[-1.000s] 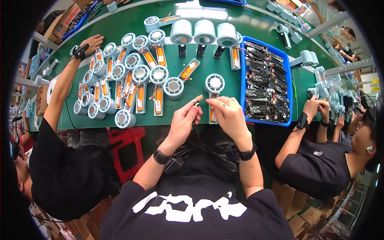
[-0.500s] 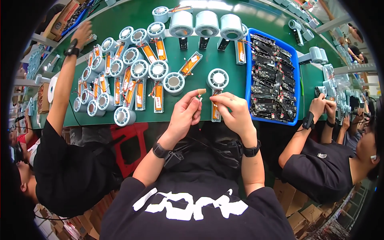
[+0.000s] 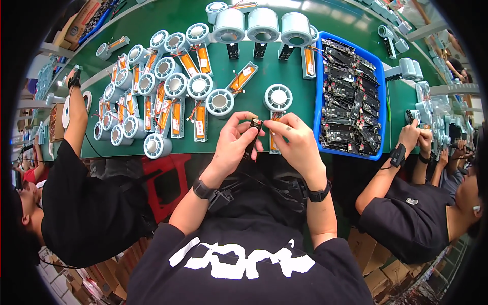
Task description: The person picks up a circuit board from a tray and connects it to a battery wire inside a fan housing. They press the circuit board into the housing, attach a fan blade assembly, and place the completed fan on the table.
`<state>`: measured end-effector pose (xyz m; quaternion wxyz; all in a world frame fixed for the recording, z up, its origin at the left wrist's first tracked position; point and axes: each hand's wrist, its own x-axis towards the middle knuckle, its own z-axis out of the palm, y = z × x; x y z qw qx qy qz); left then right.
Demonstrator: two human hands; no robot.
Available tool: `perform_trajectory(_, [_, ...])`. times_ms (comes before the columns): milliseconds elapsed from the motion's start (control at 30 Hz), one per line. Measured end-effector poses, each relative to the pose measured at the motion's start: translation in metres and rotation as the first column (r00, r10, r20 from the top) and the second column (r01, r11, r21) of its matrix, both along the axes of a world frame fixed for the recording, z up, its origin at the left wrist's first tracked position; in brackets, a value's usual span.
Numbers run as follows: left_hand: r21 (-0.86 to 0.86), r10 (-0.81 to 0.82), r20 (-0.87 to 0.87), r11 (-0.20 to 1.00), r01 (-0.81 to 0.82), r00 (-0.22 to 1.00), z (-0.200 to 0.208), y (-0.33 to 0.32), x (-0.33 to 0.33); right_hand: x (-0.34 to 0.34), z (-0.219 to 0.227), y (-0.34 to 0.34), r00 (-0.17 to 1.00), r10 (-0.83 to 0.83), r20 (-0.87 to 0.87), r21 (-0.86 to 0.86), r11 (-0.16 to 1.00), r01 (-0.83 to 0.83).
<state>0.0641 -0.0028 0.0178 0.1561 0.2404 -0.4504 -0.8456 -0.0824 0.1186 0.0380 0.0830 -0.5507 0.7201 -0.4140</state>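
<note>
My left hand [image 3: 235, 142] is closed around a narrow black circuit board [image 3: 253, 138], tilted, its top end showing small pale and red parts. At that end my right hand [image 3: 294, 138] pinches a thin wire lead; its tip is too small to make out clearly. Just beyond my hands lies a pale blue handheld fan [image 3: 278, 97] with a round slotted head. Its open handle, holding an orange battery [image 3: 275, 142], points toward me and is partly covered by my right hand.
A blue tray [image 3: 318, 101] full of black circuit boards stands to the right. Several fans with orange batteries [image 3: 201, 119] cover the left of the green table [image 3: 254, 68]. Three fan heads [image 3: 263, 23] stand at the back. Co-workers sit on both sides, one person's arm [image 3: 76, 112] on the left.
The black circuit board has come into my left hand, which earlier pinched a small white connector. The left co-worker's arm has drawn back, and a fan lies where that hand was.
</note>
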Motion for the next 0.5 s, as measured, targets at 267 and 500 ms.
perform_trajectory(267, [-0.068,-0.001,-0.022,0.998,0.000,1.000,-0.010,-0.003,0.001,-0.007,-0.013,-0.011,0.999,0.042,0.018,-0.222,0.974,-0.037])
perform_trajectory(500, [-0.059,0.091,-0.052,0.994,-0.094,0.995,-0.013,0.003,-0.001,-0.002,-0.015,-0.019,0.999,-0.027,-0.022,-0.188,0.982,0.022])
